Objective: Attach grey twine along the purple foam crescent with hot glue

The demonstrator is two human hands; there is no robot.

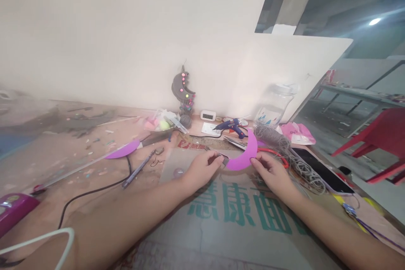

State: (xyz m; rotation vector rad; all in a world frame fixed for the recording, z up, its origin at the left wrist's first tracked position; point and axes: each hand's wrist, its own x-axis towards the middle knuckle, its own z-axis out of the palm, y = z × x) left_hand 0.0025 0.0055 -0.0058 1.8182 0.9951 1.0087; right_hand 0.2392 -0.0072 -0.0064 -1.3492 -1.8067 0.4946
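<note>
A flat purple crescent [246, 158], seemingly card or foam sheet, is held up over the table between my two hands. My left hand [202, 169] pinches its left tip, where a small dark grey part [225, 160] shows at the fingers; whether this is wound yarn I cannot tell. At the crescent's lower right edge, my right hand [272, 173] grips it between thumb and fingers. Just behind lie scissors [236, 143] with red handles and a blue glue gun [232, 125]. To the right is a bundle of grey yarn [299, 166].
A finished-looking grey moon ornament [182, 86] hangs by the white board [126, 42]. Around the table are a clear jar [275, 103], a phone [321, 171], a white timer [208, 115], a pen [139, 168], another purple piece [123, 149], a black cord [91, 193] and a magenta device [17, 211].
</note>
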